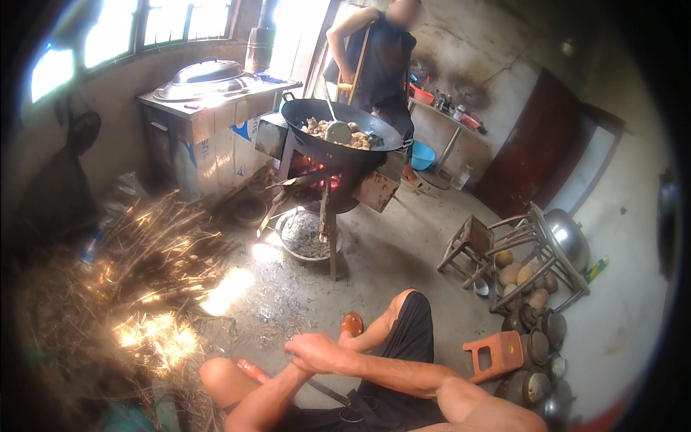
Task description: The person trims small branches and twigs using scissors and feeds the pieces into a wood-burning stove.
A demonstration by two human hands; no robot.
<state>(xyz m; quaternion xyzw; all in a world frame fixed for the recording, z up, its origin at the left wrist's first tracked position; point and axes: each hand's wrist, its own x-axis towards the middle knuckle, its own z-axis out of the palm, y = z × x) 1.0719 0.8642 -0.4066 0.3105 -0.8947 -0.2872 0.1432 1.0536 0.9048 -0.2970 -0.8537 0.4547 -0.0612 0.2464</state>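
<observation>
My right hand (318, 351) lies across my left hand (301, 365) at the wrist, above my knees. The two overlap, so most of the left hand and the right fingertips are hidden. A thin dark bar or strap (330, 392) runs from below the wrists to my lap, with dark rings at its end. Before me a large black wok (386, 132) rests on a metal wood-burning stove (351, 189). Chunks of food (359, 141) and a metal ladle (338, 131) are in the wok. Firewood (324, 210) juts from the glowing fire opening.
A basin of ash (305, 237) sits under the stove. Brushwood (162, 254) is heaped on the left. A person (372, 59) with crutches stands behind the wok. An orange plastic stool (499, 351), lidded pots (537, 345) and a wooden chair (540, 237) are on the right.
</observation>
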